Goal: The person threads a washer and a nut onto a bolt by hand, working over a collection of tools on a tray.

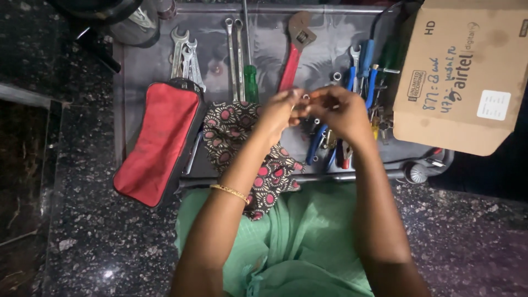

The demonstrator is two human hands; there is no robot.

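Your left hand (280, 113) and your right hand (338, 110) meet above the middle of the metal tray (137, 71). Both are pinched on one small silver ring-shaped part (306, 97), maybe a nut or washer, held between the fingertips of the two hands. It is too small to tell if something is being screwed into it.

I judge the work is in the middle: most tools lie spread out on the tray, and the red pouch (159, 143) lies at the left edge of the tray; I cannot tell whether it is open or empty.

I count one red adjustable wrench (294, 52), one green-handled screwdriver (251, 82), two long spanners (234, 55), about four small spanners (186, 58), one patterned cloth (231, 132), one cardboard box (462, 77). The blue-handled tools (363, 74) overlap; I cannot count them.
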